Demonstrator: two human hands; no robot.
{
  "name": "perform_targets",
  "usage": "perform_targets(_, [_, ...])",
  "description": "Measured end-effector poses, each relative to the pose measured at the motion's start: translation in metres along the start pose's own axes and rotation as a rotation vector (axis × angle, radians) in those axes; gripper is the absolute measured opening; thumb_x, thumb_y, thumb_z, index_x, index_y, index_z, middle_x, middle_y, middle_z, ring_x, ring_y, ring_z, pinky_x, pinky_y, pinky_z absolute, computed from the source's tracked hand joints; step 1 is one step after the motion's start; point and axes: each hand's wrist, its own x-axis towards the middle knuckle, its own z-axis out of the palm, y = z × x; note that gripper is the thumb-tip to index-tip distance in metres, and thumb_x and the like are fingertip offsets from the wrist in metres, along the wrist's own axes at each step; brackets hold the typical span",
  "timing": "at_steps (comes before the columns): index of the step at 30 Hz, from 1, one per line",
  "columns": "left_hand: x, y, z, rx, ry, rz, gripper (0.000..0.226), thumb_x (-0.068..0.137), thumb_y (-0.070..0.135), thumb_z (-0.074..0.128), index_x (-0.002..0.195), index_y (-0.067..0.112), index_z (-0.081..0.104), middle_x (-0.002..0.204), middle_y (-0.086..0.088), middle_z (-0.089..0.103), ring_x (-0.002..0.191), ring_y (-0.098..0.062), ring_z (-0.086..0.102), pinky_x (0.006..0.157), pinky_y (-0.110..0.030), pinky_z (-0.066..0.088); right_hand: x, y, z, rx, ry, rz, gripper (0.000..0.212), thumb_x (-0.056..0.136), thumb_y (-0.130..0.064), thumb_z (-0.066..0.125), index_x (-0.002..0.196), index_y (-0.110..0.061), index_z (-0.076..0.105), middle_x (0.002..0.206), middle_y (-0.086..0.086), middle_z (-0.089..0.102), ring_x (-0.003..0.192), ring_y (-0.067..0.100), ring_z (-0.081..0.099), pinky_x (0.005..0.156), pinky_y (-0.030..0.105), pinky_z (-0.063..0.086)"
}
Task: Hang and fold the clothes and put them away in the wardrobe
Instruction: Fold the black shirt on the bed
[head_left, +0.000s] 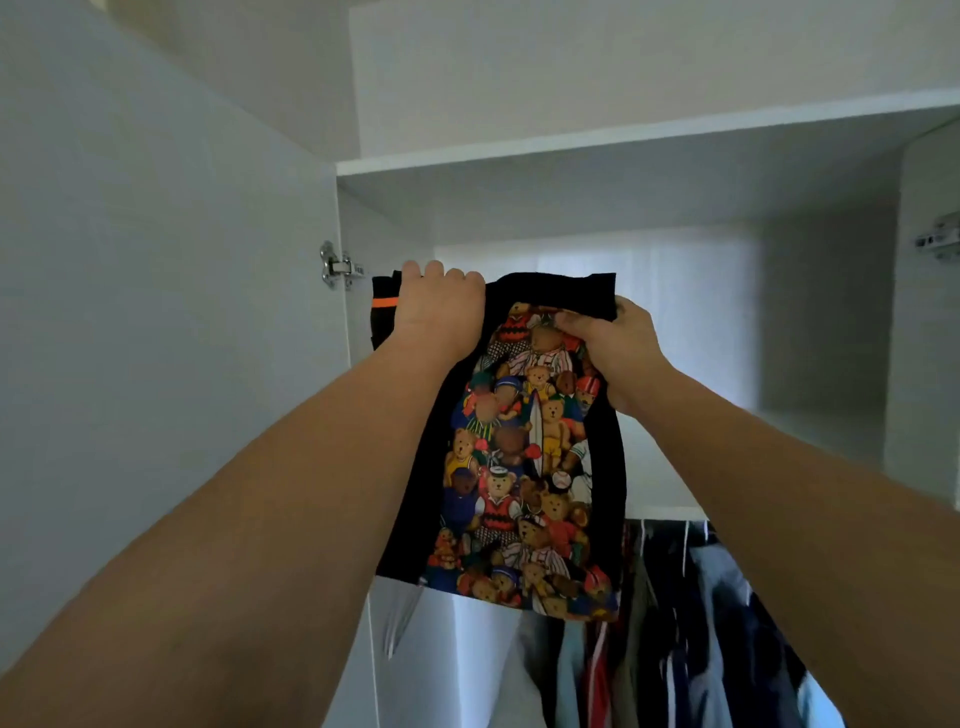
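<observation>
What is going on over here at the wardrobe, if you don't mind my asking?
A person is lifting a folded black garment with a teddy-bear print toward an upper shelf of the open wardrobe. The left hand grips its top edge, and the right hand pinches the fabric nearer the other side. Another dark item with an orange stripe sits just behind the left hand. Below, more clothes hang on hangers.

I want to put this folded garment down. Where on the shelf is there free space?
The white wardrobe shelf looks bare right of the black folded garment with the teddy-bear print, up to the right side wall. At the left wall, a black item with an orange stripe takes the corner. Below, the hanging clothes are crowded.
</observation>
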Motion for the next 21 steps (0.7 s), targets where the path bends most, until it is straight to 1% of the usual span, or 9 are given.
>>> perform_targets(3, [0.044,0.004,0.04,0.038,0.013,0.007,0.03,0.089,0.018,0.048,0.118,0.01,0.051,0.117,-0.01,0.06,0.114,-0.032,0.048,0.102,-0.047,0.03,0.053,0.024,0.006,0.055,0.019,0.014,0.016,0.082,-0.002,0.07,0.09,-0.014,0.064,0.1,0.016,0.069,0.089,0.032,0.069,0.078,0.047,0.058])
perform_targets(5, [0.073,0.005,0.063,0.048,0.015,0.029,0.03,0.089,0.017,0.047,0.119,0.011,0.051,0.117,-0.009,0.06,0.114,-0.032,0.048,0.102,-0.047,0.03,0.085,0.039,0.007,0.114,0.029,0.043,0.015,0.082,-0.002,0.069,0.092,-0.012,0.063,0.1,0.017,0.069,0.089,0.032,0.069,0.076,0.047,0.058])
perform_targets(10, [0.135,0.002,0.12,0.075,-0.057,0.053,0.031,0.091,0.019,0.048,0.121,0.014,0.05,0.117,-0.008,0.06,0.118,-0.03,0.046,0.105,-0.047,0.026,0.164,0.071,0.02,0.189,0.046,0.125,0.023,0.083,-0.008,0.07,0.104,-0.003,0.061,0.104,0.02,0.068,0.091,0.033,0.068,0.075,0.044,0.058])
perform_targets(14, [0.164,0.007,0.16,0.114,-0.098,0.061,0.031,0.092,0.021,0.047,0.122,0.013,0.05,0.119,-0.009,0.059,0.122,-0.032,0.043,0.109,-0.049,0.022,0.211,0.102,0.028,0.23,0.046,0.223,0.028,0.083,-0.007,0.07,0.108,0.001,0.06,0.105,0.021,0.067,0.092,0.034,0.067,0.071,0.043,0.058])
perform_targets(17, [0.179,0.013,0.193,0.101,-0.148,0.058,0.03,0.092,0.02,0.046,0.121,0.013,0.051,0.119,-0.009,0.059,0.123,-0.032,0.041,0.111,-0.051,0.019,0.245,0.13,0.03,0.224,0.044,0.326,0.037,0.081,-0.009,0.073,0.113,0.005,0.06,0.106,0.022,0.066,0.091,0.034,0.067,0.066,0.043,0.058])
perform_targets(21, [0.193,0.022,0.245,0.071,-0.221,0.034,0.032,0.092,0.021,0.046,0.123,0.014,0.052,0.12,-0.009,0.059,0.124,-0.033,0.04,0.113,-0.052,0.018,0.29,0.17,0.034,0.197,0.033,0.447,0.04,0.079,-0.01,0.075,0.112,0.007,0.06,0.107,0.023,0.065,0.09,0.034,0.067,0.065,0.044,0.058])
